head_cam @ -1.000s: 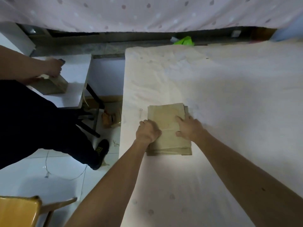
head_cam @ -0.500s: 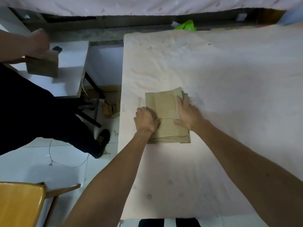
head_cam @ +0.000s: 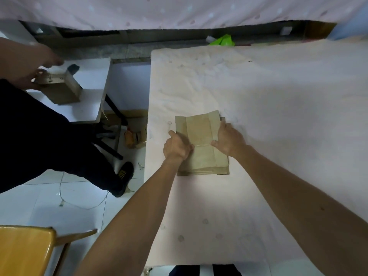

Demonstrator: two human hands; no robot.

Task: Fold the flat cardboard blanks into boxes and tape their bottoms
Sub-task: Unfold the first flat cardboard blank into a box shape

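On the wrinkled white worktop (head_cam: 278, 116), our right hand (head_cam: 229, 140) pinched the flat, creased brown blank (head_cam: 199, 128) with curled fingers; our left hand (head_cam: 177, 148) lay curled on it (grip hidden).

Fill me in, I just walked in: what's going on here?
A person's left hand and right hand grip the side edges of the top blank on a stack of flat brown cardboard blanks on the white cloth-covered table. Nothing is folded yet. At a white side table, another person handles a folded brown cardboard box.
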